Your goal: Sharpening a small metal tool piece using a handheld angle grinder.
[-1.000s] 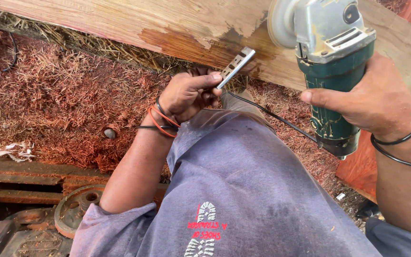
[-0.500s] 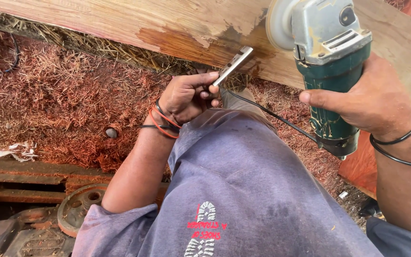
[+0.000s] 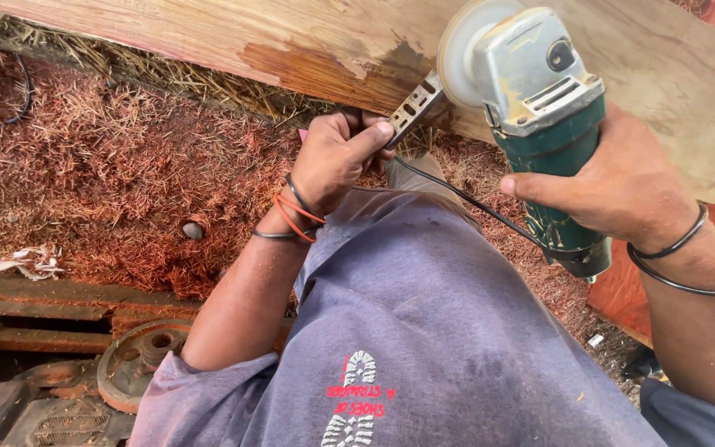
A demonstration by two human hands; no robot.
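Observation:
My right hand (image 3: 622, 186) grips the green body of an angle grinder (image 3: 544, 108), held with its pale disc (image 3: 461, 50) up against a long wooden plank (image 3: 291, 41). My left hand (image 3: 337, 161), with red and black bands at the wrist, pinches a flat perforated metal spanner (image 3: 414, 108). The spanner's far end meets the lower edge of the disc. The grinder's black cord (image 3: 473, 203) runs down across my blue shirt (image 3: 424, 331).
Reddish wood shavings (image 3: 109, 165) cover the ground under the plank. A small stone (image 3: 194, 230) and a white scrap (image 3: 31, 261) lie on them. Rusty machinery with a round wheel (image 3: 138, 364) sits at lower left. A black cable (image 3: 18, 83) loops at upper left.
The grinder has shifted slightly left toward the spanner. My left hand has turned the spanner in its fingers and brought its tip against the disc's edge.

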